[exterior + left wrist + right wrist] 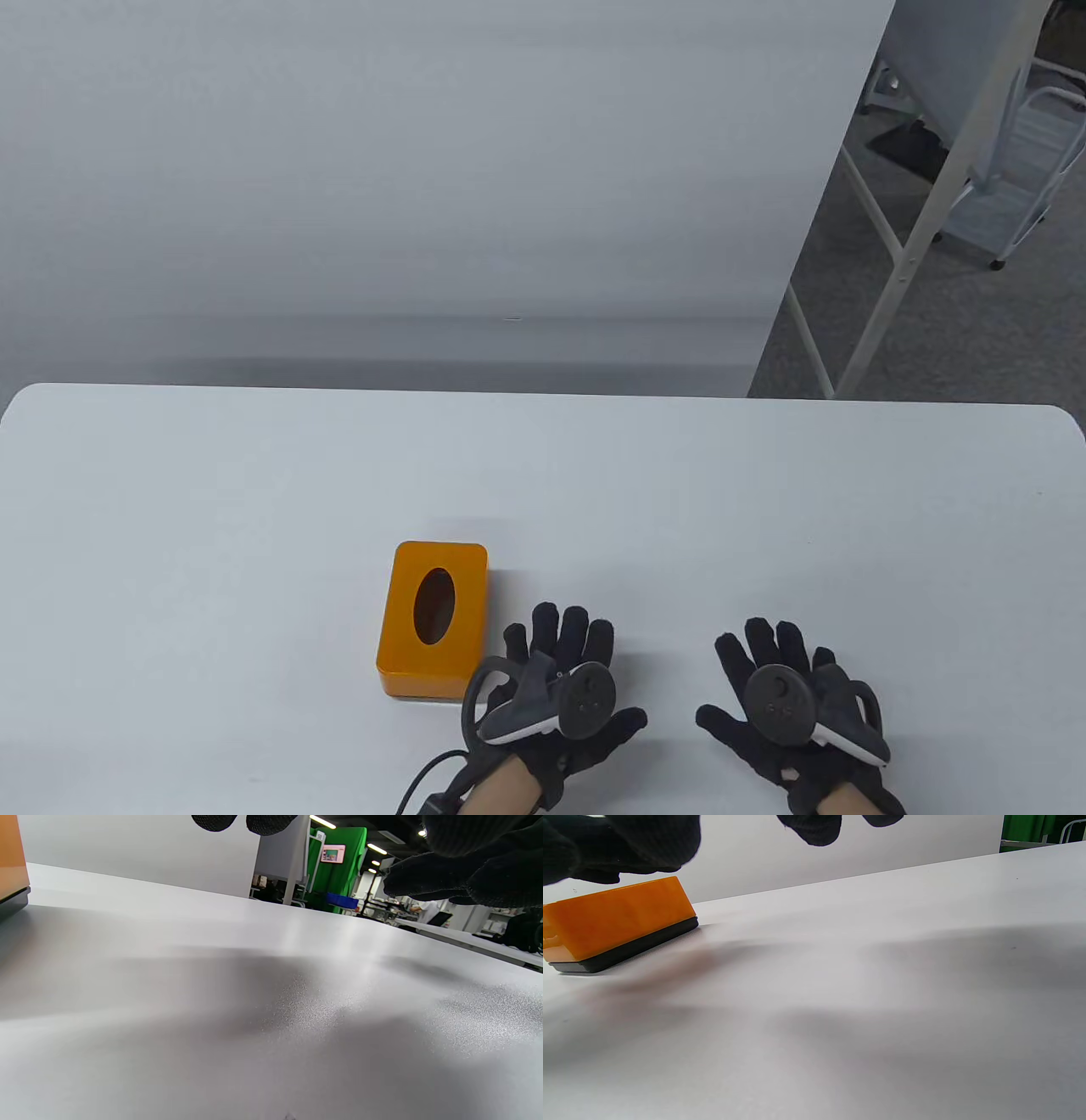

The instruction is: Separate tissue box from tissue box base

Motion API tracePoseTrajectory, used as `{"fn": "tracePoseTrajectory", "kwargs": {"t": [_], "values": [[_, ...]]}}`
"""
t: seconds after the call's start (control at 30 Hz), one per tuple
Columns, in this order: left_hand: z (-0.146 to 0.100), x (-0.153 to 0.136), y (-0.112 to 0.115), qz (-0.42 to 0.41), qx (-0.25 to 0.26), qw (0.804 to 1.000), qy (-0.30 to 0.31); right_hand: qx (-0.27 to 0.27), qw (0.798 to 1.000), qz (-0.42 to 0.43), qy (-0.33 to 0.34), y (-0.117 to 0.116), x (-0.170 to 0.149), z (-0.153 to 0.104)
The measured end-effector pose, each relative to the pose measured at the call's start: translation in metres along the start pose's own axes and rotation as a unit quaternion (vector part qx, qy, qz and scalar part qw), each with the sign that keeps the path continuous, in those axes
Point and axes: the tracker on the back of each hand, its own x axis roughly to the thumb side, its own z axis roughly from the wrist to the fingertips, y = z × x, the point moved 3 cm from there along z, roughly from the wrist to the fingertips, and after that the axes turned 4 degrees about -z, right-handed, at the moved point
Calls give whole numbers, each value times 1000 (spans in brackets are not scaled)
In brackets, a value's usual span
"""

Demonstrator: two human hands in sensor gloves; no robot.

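Nearest to us, our left hand and right hand rest flat on the white counter, fingers spread wide and holding nothing. The two hands lie well apart from each other.

Just beside our left hand, a bit farther out, sits the orange box. It has an oval hole on top. The right wrist view shows it sitting on a thin black base.

We think the box is hard, smooth plastic, so it may be light and a little slippery. We guess the best way is to grip the orange long sides with one hand and press the black base down at its edge with the other, then lift.

Nothing on the counter stands between our hands and the box. Past the counter is a grey wall, with table legs at the far right.
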Motion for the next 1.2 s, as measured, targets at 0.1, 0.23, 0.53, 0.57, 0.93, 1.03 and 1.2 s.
{"fn": "tracePoseTrajectory", "kwargs": {"t": [0.1, 0.23, 0.53, 0.57, 0.93, 1.03, 1.2], "values": [[0, -1, 1, -2, -3, 1000, -1, 6, 1000, -2, -2, -1, -1, -3], [-4, -9, -8, -6, 14, 1000, -14, 1, 1000, -3, -2, 2, -1, -6], [-27, -102, -43, -26, 70, 982, -172, 11, 1000, 6, -1, -1, -3, -1], [-30, -109, -44, -28, 78, 979, -186, 12, 1000, 5, -1, -1, -3, -1], [-44, -160, -28, -78, 61, 933, -346, 9, 1000, 14, -4, 0, -7, 0], [-40, -159, -28, -91, 15, 935, -342, 12, 1000, 16, -5, -1, -8, 1], [-34, -151, -21, -91, -19, 939, -332, 28, 1000, 4, 4, -9, -3, 4]]}}
